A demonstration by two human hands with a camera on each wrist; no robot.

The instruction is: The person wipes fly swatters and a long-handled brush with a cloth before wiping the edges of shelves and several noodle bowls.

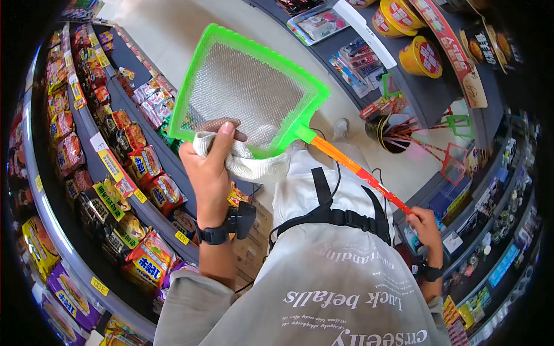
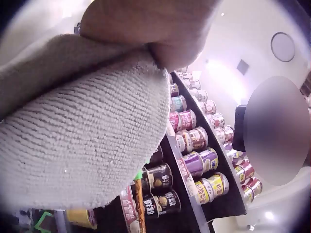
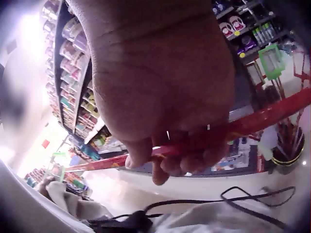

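Observation:
A fly swatter (image 1: 242, 81) with a green frame, grey mesh and an orange-red handle (image 1: 358, 171) lies across the front of the body. My left hand (image 1: 209, 167) pinches a whitish knit cloth (image 1: 262, 168) at the lower left edge of the mesh, thumb on the near side and fingers partly seen through the mesh. Close up in the left wrist view, the ribbed cloth (image 2: 92, 136) covers much of the picture. Toward the handle's far end, my right hand (image 1: 425, 226) grips it; the right wrist view shows fingers curled round the red shaft (image 3: 265, 114).
Shelves of packaged noodles (image 1: 147, 164) curve along the left. On the right, a shelf holds yellow noodle tubs (image 1: 420, 57). More swatters stand in a dark bucket (image 1: 378, 130) on the floor at the right. A black cable (image 3: 189, 200) hangs near the waist.

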